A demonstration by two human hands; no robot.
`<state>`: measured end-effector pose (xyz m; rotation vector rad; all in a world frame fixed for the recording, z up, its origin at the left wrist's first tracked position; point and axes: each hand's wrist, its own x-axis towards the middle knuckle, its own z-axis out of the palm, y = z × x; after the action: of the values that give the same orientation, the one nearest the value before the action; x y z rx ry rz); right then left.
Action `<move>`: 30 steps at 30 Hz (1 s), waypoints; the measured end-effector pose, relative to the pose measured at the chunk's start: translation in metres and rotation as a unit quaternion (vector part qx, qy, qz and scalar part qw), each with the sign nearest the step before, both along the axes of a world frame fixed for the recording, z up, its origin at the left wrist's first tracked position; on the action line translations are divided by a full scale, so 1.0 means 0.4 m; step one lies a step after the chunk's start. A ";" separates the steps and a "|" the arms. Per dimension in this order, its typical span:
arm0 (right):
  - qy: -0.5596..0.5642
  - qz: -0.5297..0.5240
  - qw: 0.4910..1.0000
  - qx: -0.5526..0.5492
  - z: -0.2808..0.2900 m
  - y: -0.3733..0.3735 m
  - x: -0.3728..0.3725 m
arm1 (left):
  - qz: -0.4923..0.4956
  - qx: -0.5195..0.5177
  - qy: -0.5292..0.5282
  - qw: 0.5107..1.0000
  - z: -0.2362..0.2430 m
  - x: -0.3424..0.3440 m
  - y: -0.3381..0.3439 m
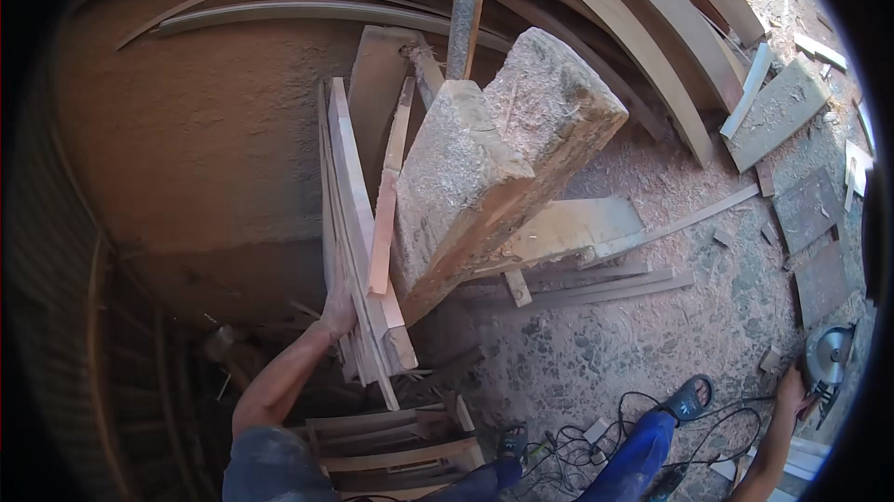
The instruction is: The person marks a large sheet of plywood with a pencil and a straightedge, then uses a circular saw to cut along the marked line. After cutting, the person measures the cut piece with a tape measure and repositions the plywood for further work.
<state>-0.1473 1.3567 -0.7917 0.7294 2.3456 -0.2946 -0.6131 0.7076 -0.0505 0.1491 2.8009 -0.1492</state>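
My left hand is closed against the side of a bundle of long wooden boards, which lean upright beside a thick beam; part of its fingers is hidden by the wood. A pinkish wooden strip stands along the bundle's right side. Out at the far right, my right hand grips a circular saw with a round metal blade. The heavy wooden beam, rough and dusted with shavings, rises between my two hands, and a short grey board sticks up behind it.
Long curved-looking planks lie across the far side. Sawdust and board offcuts cover the floor at right. Black cables tangle around my sandalled feet. Stacked wooden pieces lie near my left leg, by a brown wall.
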 end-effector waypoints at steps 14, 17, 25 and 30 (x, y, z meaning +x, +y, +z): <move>0.266 -0.196 0.814 -0.478 0.886 -0.526 -0.578 | -0.039 0.075 0.035 0.996 -0.010 -0.024 0.097; 0.332 -0.255 0.678 -0.605 1.363 -0.651 -0.792 | -0.047 0.050 0.052 0.996 -0.002 -0.028 0.091; 0.191 -0.155 0.725 -0.643 1.695 -0.817 -1.215 | -0.089 0.101 0.081 0.988 -0.002 -0.015 0.057; 0.250 -0.089 0.774 -0.575 1.674 -0.827 -1.177 | -0.071 0.117 0.104 0.985 -0.020 -0.009 0.045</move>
<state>-0.6181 1.0260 -0.1222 0.2216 1.9370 -1.9807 -0.6167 0.7257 -0.0586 0.4114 3.0084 0.1401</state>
